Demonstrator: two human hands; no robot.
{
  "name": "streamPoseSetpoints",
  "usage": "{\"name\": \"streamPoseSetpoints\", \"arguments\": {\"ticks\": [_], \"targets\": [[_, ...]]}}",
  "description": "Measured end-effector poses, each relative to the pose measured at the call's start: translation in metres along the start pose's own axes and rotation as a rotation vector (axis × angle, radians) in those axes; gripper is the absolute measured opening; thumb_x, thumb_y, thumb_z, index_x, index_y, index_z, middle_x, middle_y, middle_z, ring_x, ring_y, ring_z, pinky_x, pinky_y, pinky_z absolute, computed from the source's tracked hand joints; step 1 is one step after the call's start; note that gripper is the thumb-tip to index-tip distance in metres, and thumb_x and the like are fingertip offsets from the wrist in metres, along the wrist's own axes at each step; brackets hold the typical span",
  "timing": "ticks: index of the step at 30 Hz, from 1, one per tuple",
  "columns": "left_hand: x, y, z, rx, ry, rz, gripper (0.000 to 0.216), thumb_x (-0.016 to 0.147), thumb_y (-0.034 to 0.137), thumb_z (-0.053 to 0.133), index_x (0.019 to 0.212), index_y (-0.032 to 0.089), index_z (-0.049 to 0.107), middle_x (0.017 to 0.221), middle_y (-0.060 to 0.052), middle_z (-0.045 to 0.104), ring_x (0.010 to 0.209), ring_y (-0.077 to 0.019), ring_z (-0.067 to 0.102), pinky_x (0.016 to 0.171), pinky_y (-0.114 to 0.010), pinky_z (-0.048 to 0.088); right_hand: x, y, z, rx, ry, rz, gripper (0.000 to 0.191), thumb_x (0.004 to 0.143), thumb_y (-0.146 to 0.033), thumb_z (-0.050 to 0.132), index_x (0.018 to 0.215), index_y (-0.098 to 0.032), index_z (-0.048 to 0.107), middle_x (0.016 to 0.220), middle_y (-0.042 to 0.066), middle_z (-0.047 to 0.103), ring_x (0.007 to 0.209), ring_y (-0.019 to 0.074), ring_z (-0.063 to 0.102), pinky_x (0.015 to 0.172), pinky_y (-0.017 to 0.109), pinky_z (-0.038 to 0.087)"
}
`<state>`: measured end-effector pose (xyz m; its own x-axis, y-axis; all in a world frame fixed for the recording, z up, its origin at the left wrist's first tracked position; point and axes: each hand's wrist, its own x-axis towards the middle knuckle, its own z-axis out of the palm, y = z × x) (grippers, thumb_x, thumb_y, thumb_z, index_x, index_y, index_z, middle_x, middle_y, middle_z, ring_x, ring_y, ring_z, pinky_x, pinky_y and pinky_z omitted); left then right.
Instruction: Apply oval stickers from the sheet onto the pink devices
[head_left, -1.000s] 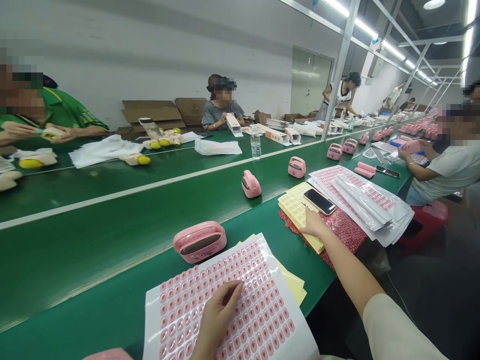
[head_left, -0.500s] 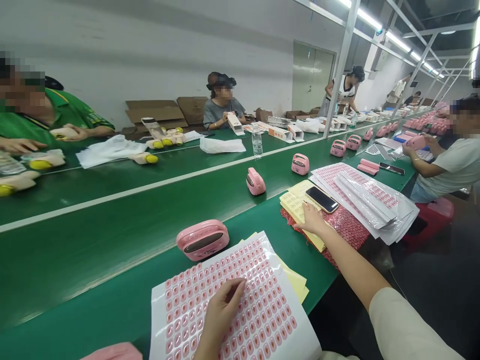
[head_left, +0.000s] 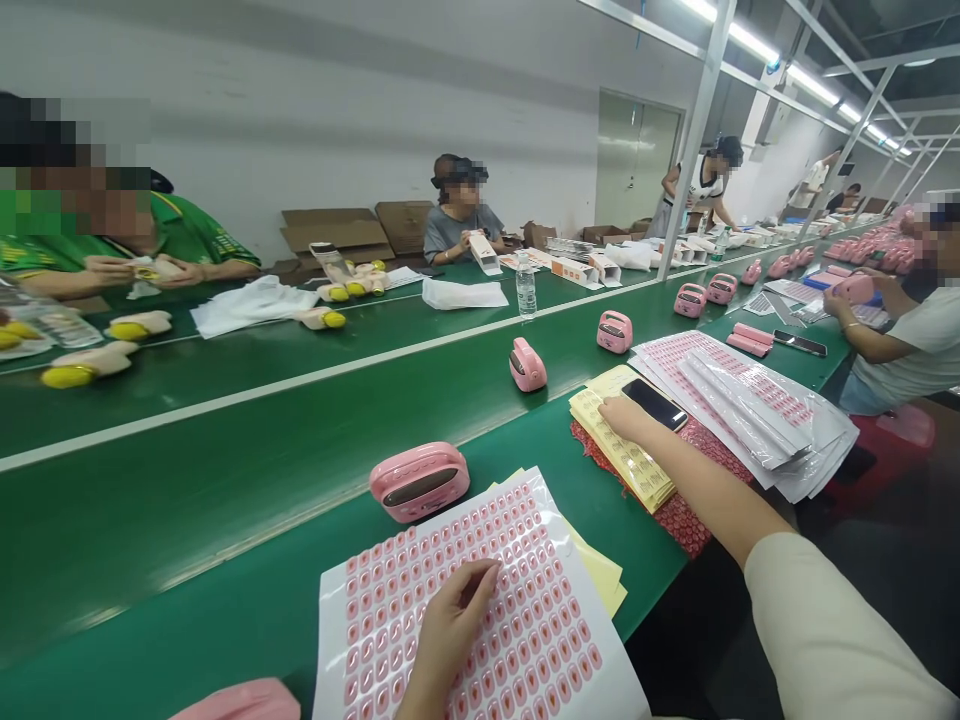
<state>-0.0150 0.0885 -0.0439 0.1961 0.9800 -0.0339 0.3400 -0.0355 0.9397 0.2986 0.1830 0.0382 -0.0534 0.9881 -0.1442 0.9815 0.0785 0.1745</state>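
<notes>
My left hand (head_left: 450, 625) rests on a white sheet of small pink stickers (head_left: 525, 590) at the near edge of the bench. Its fingers are curled, with thumb and forefinger pressed together on the sheet; what they pinch is too small to tell. My right hand (head_left: 621, 415) is stretched out to the right, fingers lying flat on a stack of yellow sticker sheets (head_left: 626, 460). A black phone (head_left: 655, 403) lies just beyond that hand. A pink device (head_left: 418, 482) sits right behind the white sheet.
The yellow stack lies on red bubble wrap (head_left: 686, 515), beside a pile of pink sticker sheets (head_left: 750, 410). More pink devices (head_left: 527, 365) stand along the green conveyor belt (head_left: 225, 450), with a water bottle (head_left: 526, 285). Other people work across the belt and at the right (head_left: 900, 340).
My right hand has slid a little further onto the yellow stack, toward the phone. My left hand stays on the sticker sheet. The view has shifted slightly.
</notes>
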Motion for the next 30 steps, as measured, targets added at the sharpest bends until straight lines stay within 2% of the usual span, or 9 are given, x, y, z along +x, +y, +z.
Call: {"name": "streamPoseSetpoints", "arguments": {"ticks": [5, 11, 14, 16, 20, 23, 27, 30], "targets": [[-0.001, 0.003, 0.000, -0.019, 0.007, 0.001, 0.044, 0.064, 0.063, 0.057, 0.076, 0.022, 0.067, 0.078, -0.005, 0.069, 0.071, -0.0221, 0.063, 0.068, -0.034, 0.052, 0.001, -0.003, -0.005, -0.079, -0.063, -0.146, 0.024, 0.086, -0.028, 0.052, 0.105, -0.013, 0.056, 0.108, 0.007, 0.058, 0.095, 0.0181, 0.057, 0.082, 0.039, 0.048], [0.000, -0.001, 0.002, 0.011, -0.014, 0.015, 0.039, 0.067, 0.059, 0.055, 0.076, 0.022, 0.066, 0.078, -0.005, 0.069, 0.073, -0.0226, 0.063, 0.069, -0.034, 0.052, -0.004, 0.001, -0.004, -0.125, -0.049, -0.197, 0.017, 0.088, -0.015, 0.047, 0.101, -0.012, 0.057, 0.105, 0.008, 0.060, 0.097, 0.0185, 0.057, 0.083, 0.038, 0.046], [-0.002, 0.008, 0.005, 0.139, -0.106, 0.072, 0.030, 0.071, 0.050, 0.054, 0.078, 0.023, 0.066, 0.079, -0.006, 0.068, 0.074, -0.0240, 0.064, 0.069, -0.037, 0.052, 0.001, 0.001, -0.005, -0.119, -0.050, -0.209, 0.018, 0.088, -0.020, 0.048, 0.102, -0.013, 0.057, 0.107, 0.007, 0.058, 0.097, 0.0182, 0.057, 0.082, 0.038, 0.047], [-0.004, 0.022, 0.013, 0.249, -0.200, 0.165, 0.026, 0.072, 0.043, 0.055, 0.086, 0.024, 0.066, 0.086, -0.007, 0.068, 0.081, -0.0258, 0.063, 0.074, -0.040, 0.051, 0.006, 0.000, -0.006, -0.100, -0.061, -0.217, 0.021, 0.087, -0.025, 0.051, 0.103, -0.014, 0.057, 0.108, 0.006, 0.058, 0.096, 0.0179, 0.057, 0.082, 0.038, 0.048], [-0.001, 0.057, 0.050, 0.351, -0.362, 0.366, 0.037, 0.074, 0.039, 0.056, 0.108, 0.026, 0.059, 0.115, -0.011, 0.059, 0.108, -0.0291, 0.054, 0.090, -0.045, 0.044, 0.013, 0.002, -0.006, -0.043, -0.070, -0.211, 0.024, 0.087, -0.029, 0.051, 0.107, -0.015, 0.055, 0.109, 0.007, 0.057, 0.093, 0.0172, 0.058, 0.079, 0.037, 0.049], [0.014, 0.076, 0.094, 0.293, -0.449, 0.380, 0.051, 0.076, 0.037, 0.054, 0.124, 0.022, 0.046, 0.135, -0.013, 0.044, 0.124, -0.0285, 0.040, 0.101, -0.046, 0.035, 0.014, 0.008, -0.006, 0.010, -0.057, -0.190, 0.025, 0.088, -0.030, 0.050, 0.107, -0.015, 0.055, 0.105, 0.006, 0.059, 0.088, 0.0157, 0.059, 0.076, 0.035, 0.050], [0.033, 0.080, 0.149, 0.264, -0.457, 0.301, 0.073, 0.075, 0.032, 0.055, 0.136, 0.006, 0.025, 0.146, -0.020, 0.021, 0.134, -0.0281, 0.021, 0.108, -0.045, 0.023, 0.013, 0.018, -0.003, 0.074, -0.039, -0.188, 0.024, 0.088, -0.030, 0.050, 0.105, -0.014, 0.055, 0.102, 0.005, 0.059, 0.086, 0.0152, 0.059, 0.074, 0.034, 0.050], [0.036, 0.075, 0.172, 0.261, -0.489, 0.349, 0.073, 0.077, 0.030, 0.054, 0.138, 0.007, 0.022, 0.148, -0.018, 0.016, 0.135, -0.0263, 0.014, 0.109, -0.045, 0.019, 0.013, 0.020, 0.001, 0.103, -0.035, -0.196, 0.022, 0.087, -0.029, 0.051, 0.104, -0.015, 0.056, 0.101, 0.005, 0.059, 0.086, 0.0150, 0.059, 0.074, 0.034, 0.050]]}}
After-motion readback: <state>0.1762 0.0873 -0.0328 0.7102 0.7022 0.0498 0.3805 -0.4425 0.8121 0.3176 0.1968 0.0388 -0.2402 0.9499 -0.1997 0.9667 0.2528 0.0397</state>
